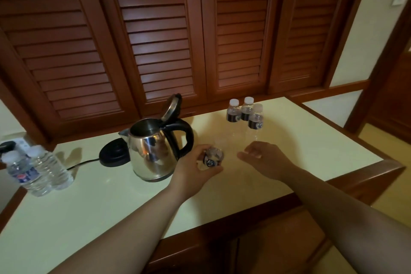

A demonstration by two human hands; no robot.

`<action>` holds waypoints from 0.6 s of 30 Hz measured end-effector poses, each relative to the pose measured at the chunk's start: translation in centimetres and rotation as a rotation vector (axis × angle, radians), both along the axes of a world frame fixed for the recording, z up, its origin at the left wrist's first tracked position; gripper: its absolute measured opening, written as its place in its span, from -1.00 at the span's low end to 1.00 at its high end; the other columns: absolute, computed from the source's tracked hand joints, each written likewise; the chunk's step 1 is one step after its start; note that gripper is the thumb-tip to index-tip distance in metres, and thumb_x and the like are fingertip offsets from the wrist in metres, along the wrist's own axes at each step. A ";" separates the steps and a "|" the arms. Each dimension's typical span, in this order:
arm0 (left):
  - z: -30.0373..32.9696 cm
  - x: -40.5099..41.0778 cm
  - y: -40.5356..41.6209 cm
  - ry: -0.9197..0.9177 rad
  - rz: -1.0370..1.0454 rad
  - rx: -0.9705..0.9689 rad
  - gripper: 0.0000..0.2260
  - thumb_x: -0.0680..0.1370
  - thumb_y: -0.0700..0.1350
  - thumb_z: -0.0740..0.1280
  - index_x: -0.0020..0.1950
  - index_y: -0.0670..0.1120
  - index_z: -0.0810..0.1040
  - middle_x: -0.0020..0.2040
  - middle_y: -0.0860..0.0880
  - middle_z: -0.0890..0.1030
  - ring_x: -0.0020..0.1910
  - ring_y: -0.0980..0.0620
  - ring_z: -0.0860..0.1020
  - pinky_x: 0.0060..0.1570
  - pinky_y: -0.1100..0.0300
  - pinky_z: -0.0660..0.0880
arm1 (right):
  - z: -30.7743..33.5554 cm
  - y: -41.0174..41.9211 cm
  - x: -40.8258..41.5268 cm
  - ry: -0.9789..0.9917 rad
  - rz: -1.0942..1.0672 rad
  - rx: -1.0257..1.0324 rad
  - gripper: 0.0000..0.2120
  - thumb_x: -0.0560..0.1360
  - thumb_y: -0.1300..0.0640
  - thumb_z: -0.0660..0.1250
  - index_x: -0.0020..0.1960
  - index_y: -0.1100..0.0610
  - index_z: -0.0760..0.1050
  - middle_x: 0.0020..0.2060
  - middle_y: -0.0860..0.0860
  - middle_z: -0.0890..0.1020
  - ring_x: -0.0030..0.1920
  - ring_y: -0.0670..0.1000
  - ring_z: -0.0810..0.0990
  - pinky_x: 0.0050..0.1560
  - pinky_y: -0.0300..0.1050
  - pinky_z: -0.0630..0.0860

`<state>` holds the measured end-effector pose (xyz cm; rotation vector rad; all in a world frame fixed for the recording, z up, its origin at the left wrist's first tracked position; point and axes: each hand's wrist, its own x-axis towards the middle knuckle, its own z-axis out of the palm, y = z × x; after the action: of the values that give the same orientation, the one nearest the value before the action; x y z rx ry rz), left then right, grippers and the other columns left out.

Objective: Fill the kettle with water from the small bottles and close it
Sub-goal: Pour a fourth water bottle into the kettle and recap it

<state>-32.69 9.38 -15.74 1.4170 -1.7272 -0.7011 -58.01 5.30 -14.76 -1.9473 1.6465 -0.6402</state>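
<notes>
Standing on the cream worktop (289,162), the steel kettle (153,151) is off its black base (113,152), which lies just behind and to its left with a cord (82,163) running left. The kettle lid (171,107) is tilted up and back on its hinge, leaving the mouth open; the black handle (186,135) faces right.

Left hand (195,169): the fingers are curled round a small bottle (212,159) with a dark label, held just to the right of the kettle body, close above the worktop. The bottle points toward the camera, so its top is seen end-on (whether the cap is on cannot be told from this angle).

Right hand (264,160): positioned near the held bottle, to its right, palm down. The fingers are bent with the tips together; a small pale item appears to sit between them, but the view is too blurred to confirm.

Three capped bottles (244,113) of the same type stand upright in a tight group behind the right hand, near the back of the worktop.

Two larger clear bottles (37,167) stand at the left edge of the worktop, well apart from the kettle. Louvred wooden doors (166,40) rise behind the worktop.
</notes>
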 end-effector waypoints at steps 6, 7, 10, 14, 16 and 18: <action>0.0 -4.2 -2.9 0.194 0.079 0.069 -0.58 0.43 -0.10 0.64 0.22 0.04 0.58 0.07 0.01 0.70 -0.07 0.17 0.69 -0.12 0.38 0.58 | -2.8 -2.8 -6.2 0.231 -0.108 -0.023 -0.37 0.48 -0.39 0.35 0.40 -0.02 0.50 0.41 -0.03 0.49 0.44 0.07 0.36 0.34 0.02 0.36; -0.1 -4.8 -3.4 0.225 0.094 0.079 -0.60 0.42 -0.12 0.65 0.17 0.03 0.59 0.05 -0.05 0.69 -0.07 0.11 0.71 -0.09 0.25 0.64 | -3.3 -3.3 -6.9 0.252 -0.127 -0.020 -0.32 0.47 -0.41 0.34 0.45 -0.04 0.45 0.46 -0.03 0.44 0.48 0.08 0.31 0.42 0.08 0.33; -0.9 -6.5 -5.1 0.238 0.167 0.063 -0.63 0.39 -0.06 0.65 0.07 0.03 0.56 0.03 -0.14 0.69 -0.02 -0.10 0.71 0.06 -0.13 0.66 | -4.8 -4.5 -8.3 0.356 -0.152 -0.010 -0.20 0.46 -0.50 0.25 0.51 -0.03 0.34 0.54 -0.01 0.34 0.54 0.11 0.25 0.51 0.14 0.22; -1.3 -8.7 -6.8 0.271 0.200 0.073 -0.60 0.37 -0.04 0.66 0.08 0.01 0.55 0.04 -0.06 0.68 0.01 -0.08 0.70 0.05 -0.02 0.64 | -5.9 -5.0 -8.4 0.435 -0.132 -0.070 -0.15 0.45 -0.57 0.08 0.50 0.00 0.32 0.55 0.02 0.31 0.56 0.11 0.21 0.56 0.12 0.11; -1.2 -9.6 -7.7 0.263 0.206 0.055 -0.63 0.41 -0.14 0.64 0.11 -0.02 0.57 0.07 -0.04 0.68 0.00 0.02 0.69 0.02 0.13 0.63 | -6.0 -5.2 -8.3 0.422 -0.121 -0.064 -0.13 0.47 -0.55 0.04 0.56 0.02 0.25 0.59 0.03 0.23 0.60 0.11 0.14 0.59 0.12 0.04; -1.1 -10.6 -8.7 0.248 0.219 0.044 -0.63 0.42 -0.15 0.63 0.14 -0.03 0.57 0.05 -0.02 0.70 -0.03 0.07 0.69 -0.02 0.19 0.60 | -6.3 -5.3 -8.5 0.418 -0.103 -0.063 -0.12 0.49 -0.54 0.00 0.59 0.03 0.20 0.62 0.05 0.17 0.62 0.11 0.08 0.61 0.14 0.00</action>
<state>-43.34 0.72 -16.86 1.4550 -1.3509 -0.7620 -66.52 0.02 -21.03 -2.1603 2.0048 -0.3377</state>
